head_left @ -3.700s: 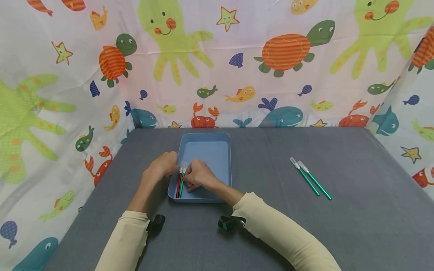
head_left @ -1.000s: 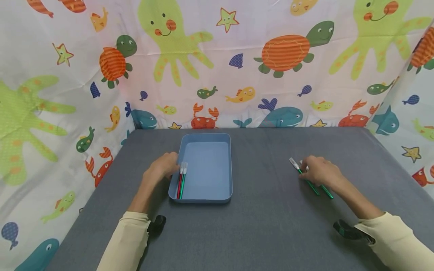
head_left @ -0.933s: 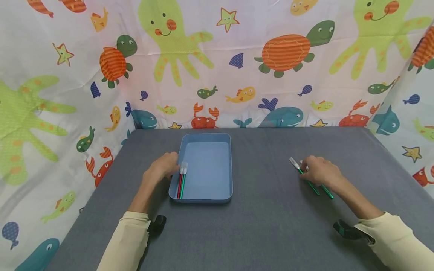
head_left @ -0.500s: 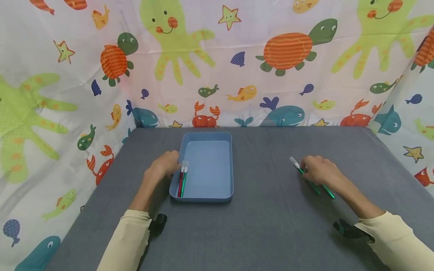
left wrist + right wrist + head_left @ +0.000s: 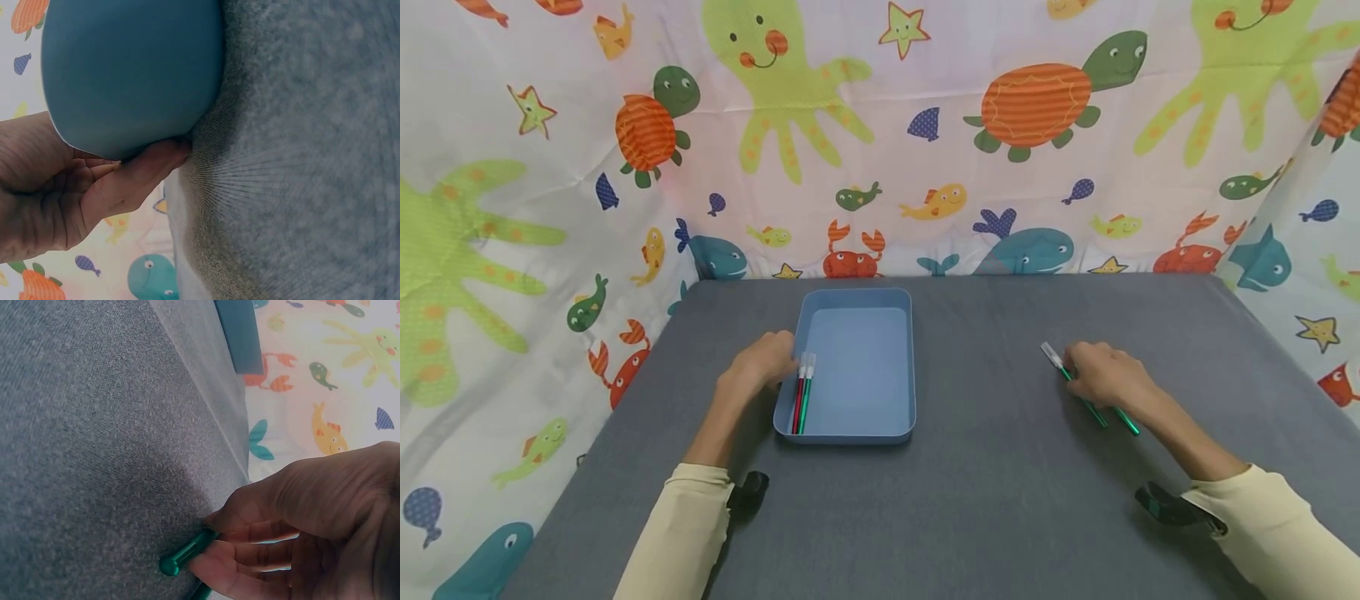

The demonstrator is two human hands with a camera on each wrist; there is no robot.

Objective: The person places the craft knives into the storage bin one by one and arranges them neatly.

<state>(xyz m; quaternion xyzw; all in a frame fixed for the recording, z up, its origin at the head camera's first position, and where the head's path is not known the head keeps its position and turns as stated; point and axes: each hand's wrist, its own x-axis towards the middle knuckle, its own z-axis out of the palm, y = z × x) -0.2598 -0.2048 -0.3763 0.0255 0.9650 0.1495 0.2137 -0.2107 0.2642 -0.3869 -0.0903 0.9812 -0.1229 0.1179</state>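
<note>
In the head view a blue tray (image 5: 857,438) stands left of centre, holding a red pen (image 5: 797,407) and a green pen with a clear cap (image 5: 806,404) side by side along its left wall. My left hand (image 5: 762,360) grips the tray's left side; the left wrist view has its thumb (image 5: 147,172) pressed against the outer wall (image 5: 134,75). Over on the right, my right hand (image 5: 1103,373) pinches a slim green pen (image 5: 187,553) between thumb and finger, and the hand covers its cap. Just left of it lies another green pen (image 5: 1051,355), partly hidden under the fingers.
Grey cloth (image 5: 970,500) covers the table. A printed sea-animal curtain (image 5: 880,150) hangs behind it and along both sides. Black wrist cameras (image 5: 1172,505) sit under both forearms.
My right hand has gone from the tray's pens to the two green pens on the right and pinches one, its cap now covered. My left hand stays at the tray.
</note>
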